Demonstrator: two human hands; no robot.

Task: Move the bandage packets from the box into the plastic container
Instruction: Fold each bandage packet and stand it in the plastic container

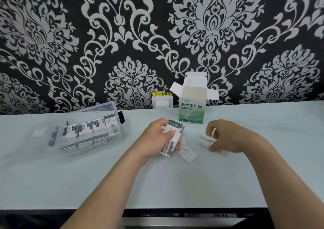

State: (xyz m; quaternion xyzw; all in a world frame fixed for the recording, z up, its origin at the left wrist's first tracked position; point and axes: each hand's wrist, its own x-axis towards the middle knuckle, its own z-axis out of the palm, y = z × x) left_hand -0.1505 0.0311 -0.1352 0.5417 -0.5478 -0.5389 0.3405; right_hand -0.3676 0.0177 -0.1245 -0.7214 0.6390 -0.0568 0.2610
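The white and green bandage box (192, 107) stands upright at the back of the table, its top flaps open. A clear plastic container (84, 132) sits at the left, holding several rows of packets. My left hand (157, 139) grips a stack of bandage packets (172, 137) in front of the box. One loose packet (187, 154) lies on the table just below that stack. My right hand (222, 137) is curled over a few blurred packets (206, 139) to the right, fingers touching them.
A pale table top (157, 181) runs across the view, with its front edge near the bottom. A white wall socket (162, 102) with a yellow warning label sits behind, left of the box. Patterned black and white wallpaper fills the back.
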